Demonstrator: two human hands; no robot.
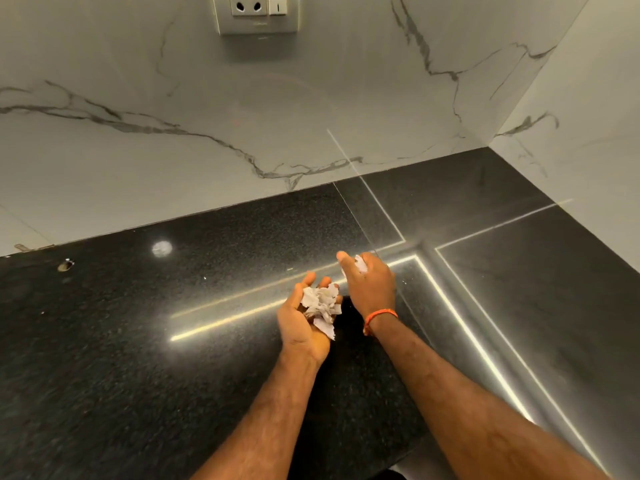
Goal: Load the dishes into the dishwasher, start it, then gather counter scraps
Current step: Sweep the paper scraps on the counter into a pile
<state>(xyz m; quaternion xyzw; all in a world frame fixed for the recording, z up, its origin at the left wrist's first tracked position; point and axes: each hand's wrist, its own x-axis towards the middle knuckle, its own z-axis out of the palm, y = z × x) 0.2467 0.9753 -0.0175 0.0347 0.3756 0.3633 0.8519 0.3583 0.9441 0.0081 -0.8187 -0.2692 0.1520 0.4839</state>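
My left hand (302,320) is turned palm up over the black granite counter (138,341) and cups a bunch of crumpled white paper scraps (322,304), its fingers curled round them. Just to its right, my right hand (369,284) is palm down and pinches another white paper scrap (360,264) between thumb and fingers. An orange thread band (379,318) circles my right wrist. The dishwasher and dishes are out of view.
A white marble backsplash (242,116) rises behind the counter and meets a side wall (588,150) at the right corner. A socket and switch plate (258,12) sits high on the wall. A small round hole (65,265) marks the counter at far left.
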